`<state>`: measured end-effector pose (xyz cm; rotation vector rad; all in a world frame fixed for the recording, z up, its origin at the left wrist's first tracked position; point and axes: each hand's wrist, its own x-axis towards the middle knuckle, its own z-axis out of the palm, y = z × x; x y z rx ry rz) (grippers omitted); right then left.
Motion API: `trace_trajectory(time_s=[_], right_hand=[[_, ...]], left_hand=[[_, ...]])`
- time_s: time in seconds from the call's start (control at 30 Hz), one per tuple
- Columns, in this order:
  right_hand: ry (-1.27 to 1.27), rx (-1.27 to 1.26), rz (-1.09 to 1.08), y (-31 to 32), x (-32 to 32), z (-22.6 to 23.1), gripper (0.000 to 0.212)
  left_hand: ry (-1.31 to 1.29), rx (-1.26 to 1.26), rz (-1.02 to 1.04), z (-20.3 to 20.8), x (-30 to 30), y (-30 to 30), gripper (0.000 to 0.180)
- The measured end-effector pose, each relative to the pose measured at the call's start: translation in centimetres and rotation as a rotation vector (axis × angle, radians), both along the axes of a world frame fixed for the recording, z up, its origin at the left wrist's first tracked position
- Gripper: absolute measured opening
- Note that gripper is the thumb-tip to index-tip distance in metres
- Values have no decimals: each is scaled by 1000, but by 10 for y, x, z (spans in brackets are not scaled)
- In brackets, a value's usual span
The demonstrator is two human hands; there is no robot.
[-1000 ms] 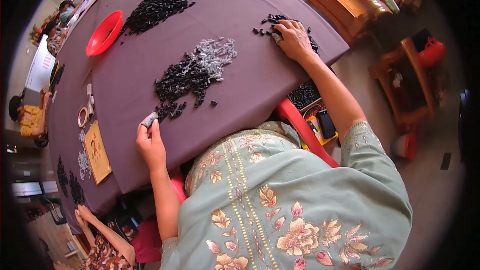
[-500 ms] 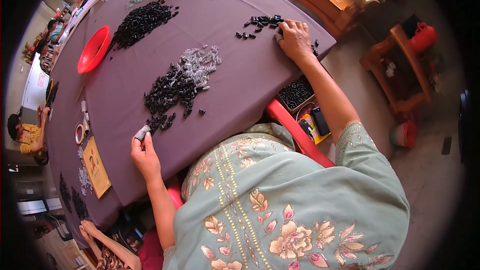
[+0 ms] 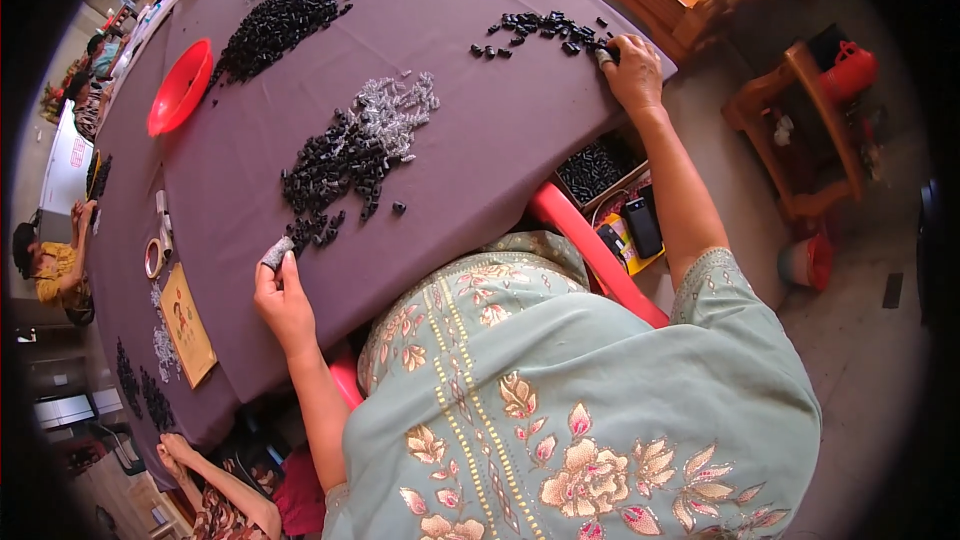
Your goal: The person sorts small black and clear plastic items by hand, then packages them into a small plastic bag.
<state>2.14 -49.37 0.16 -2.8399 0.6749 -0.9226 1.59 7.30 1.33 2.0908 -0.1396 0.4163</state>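
Note:
My left hand rests at the table's near edge, thumb and wrapped index finger pinched together beside a heap of small black pieces. A grey wrap covers that fingertip; whatever the pinch holds is too small to make out. Clear small pieces lie against the heap's far right side. At the table's right edge, my right hand curls its fingers over small black pieces, some dark ones showing at the fingertips. One of its digits also wears a grey wrap. Loose black pieces spread to its left.
On the brown tablecloth are a red bowl, a larger black heap, tape and a yellowish booklet. Below the table edge stands a box of black pieces beside a red chair. Other people sit at left.
My right hand has moved right, toward the table edge, uncovering black pieces where it was. My left hand has shifted only slightly, still pinched beside the heap.

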Motion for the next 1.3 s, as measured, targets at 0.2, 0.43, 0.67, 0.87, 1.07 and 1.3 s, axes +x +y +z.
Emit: trace_trajectory(time_s=[0.2,0.43,0.67,0.87,1.07,1.3], right_hand=[[-86,62,-42,-5,-6,-2,25],[-149,110,-91,-13,-14,-6,26],[-238,113,-133,-23,-14,-20,24],[-404,111,-146,-39,-23,-34,16],[-533,73,-221,-51,-31,-50,15],[-634,264,-261,-62,-29,-61,18]], left_hand=[[-37,24,0,-1,0,0,19],[-33,-5,-4,-1,0,1,19],[-25,-5,4,1,-1,-1,19],[-28,12,7,2,-2,-2,19],[-26,-20,-1,0,-1,-2,18],[-30,-13,5,-3,0,0,19]])
